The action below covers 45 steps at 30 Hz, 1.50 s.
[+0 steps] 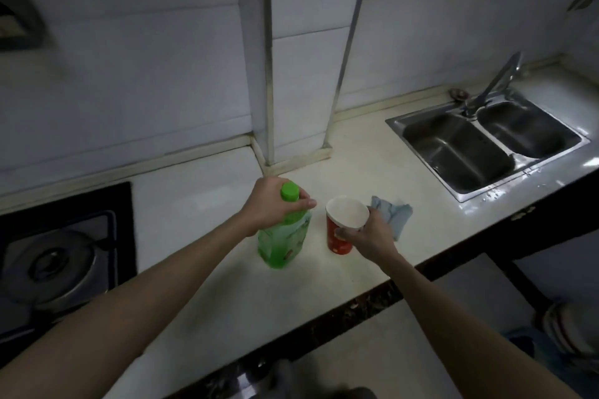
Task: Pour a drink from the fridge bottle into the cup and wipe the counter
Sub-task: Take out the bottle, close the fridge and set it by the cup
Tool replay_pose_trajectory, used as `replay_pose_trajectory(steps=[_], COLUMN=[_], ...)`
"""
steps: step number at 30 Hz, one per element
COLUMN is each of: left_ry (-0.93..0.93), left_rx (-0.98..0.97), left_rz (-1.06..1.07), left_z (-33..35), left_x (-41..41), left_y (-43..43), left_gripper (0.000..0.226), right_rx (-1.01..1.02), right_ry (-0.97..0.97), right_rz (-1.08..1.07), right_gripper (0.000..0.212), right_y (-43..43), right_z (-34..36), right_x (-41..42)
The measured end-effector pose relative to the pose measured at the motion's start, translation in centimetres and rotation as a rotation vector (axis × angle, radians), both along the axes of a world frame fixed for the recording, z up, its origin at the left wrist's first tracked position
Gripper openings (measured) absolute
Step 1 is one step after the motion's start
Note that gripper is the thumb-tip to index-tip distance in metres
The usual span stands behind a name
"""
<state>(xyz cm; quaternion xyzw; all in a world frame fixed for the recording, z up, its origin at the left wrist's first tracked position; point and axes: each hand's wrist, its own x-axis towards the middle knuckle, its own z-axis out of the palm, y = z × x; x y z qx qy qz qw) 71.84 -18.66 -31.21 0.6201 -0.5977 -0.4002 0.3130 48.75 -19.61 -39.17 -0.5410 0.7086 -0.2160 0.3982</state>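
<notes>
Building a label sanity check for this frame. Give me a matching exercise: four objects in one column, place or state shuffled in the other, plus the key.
Things
1. bottle
2. cup
3. cloth
4. pot

Place or state
A. on the stove, at the left
B. on the counter, between cup and sink
C. rim pinched by the right hand
D. neck gripped by the left hand, green cap on

Pairs: 1-D, 2-C, 3-B, 4-A
</notes>
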Motion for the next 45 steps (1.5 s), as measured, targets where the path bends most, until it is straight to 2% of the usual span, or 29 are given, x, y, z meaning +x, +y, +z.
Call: replay_pose_trajectory(steps=[8,10,12,13,16,18,21,23,25,27,29,31,34,35,38,40,43,45], left_ry=[-0.036,-0.024,-0.015,0.001,0.071,0.105,0.096,0.069,0.062,0.068,0.067,0.054,0.032,0.021,-0.002,-0.025,-0.058,-0.027], left_rx=[0.013,0.029,0.036,0.042,0.055,0.054,0.072,0.075,0.073,0.07,0.064,0.056,0.052,0.053,0.058,0.067,0.043,0.037], left_rz=[0.234,0.315,0.368,0.401,0.501,0.547,0.55,0.525,0.521,0.531,0.533,0.528,0.517,0.514,0.508,0.5,0.491,0.487], left_z=[0.0,0.2,0.4,0.5,0.7,0.7,1.0,1.2,1.5,2.0,2.6,3.1,3.9,4.1,4.6,4.5,4.9,5.3], left_x=[-0.6,-1.2,-1.9,-2.2,-3.2,-3.7,-4.3,-4.6,-4.7,-4.6,-4.4,-4.3,-4.1,-3.9,-3.5,-3.0,-2.6,-2.6], left_y=[-0.3,0.1,0.4,0.5,1.1,1.4,1.6,1.4,1.2,0.9,0.6,0.2,-0.1,-0.1,-0.2,-0.3,0.0,0.4], left_gripper=[0.02,0.02,0.02,0.02,0.019,0.019,0.019,0.019,0.019,0.019,0.019,0.018,0.02,0.021,0.02,0.023,0.02,0.021], right_rx=[0.026,0.035,0.056,0.064,0.078,0.069,0.049,0.065,0.098,0.05,-0.016,-0.095,-0.234,-0.269,-0.353,-0.395,-0.521,-0.528], right_ry=[-0.004,-0.012,-0.003,0.004,0.017,0.002,0.026,0.14,0.341,0.508,0.561,0.511,0.277,0.201,0.055,0.058,0.104,0.104], right_rz=[0.217,0.278,0.332,0.36,0.449,0.482,0.502,0.58,0.765,0.886,0.936,0.919,0.849,0.87,1.078,1.215,1.255,1.235], right_gripper=[0.087,0.081,0.064,0.065,0.096,0.1,0.102,0.108,0.109,0.1,0.086,0.066,0.027,0.021,0.027,0.035,0.04,0.041], right_y=[-5.9,-6.9,-7.8,-8.4,-10.8,-11.7,-9.3,-8.8,-9.8,-11.2,-12.7,-13.8,-13.6,-13.1,-10.3,-8.7,-7.7,-7.8], right_z=[-1.7,-2.1,-3.2,-4.7,-11.5,-14.4,-7.5,-4.4,-2.4,0.0,2.7,5.6,10.5,11.9,15.7,16.8,16.9,16.8], right_x=[0.4,0.0,-0.6,-1.0,-2.8,-3.6,-3.7,-3.8,-3.9,-3.6,-2.9,-1.5,1.6,2.7,5.5,6.8,7.9,8.2])
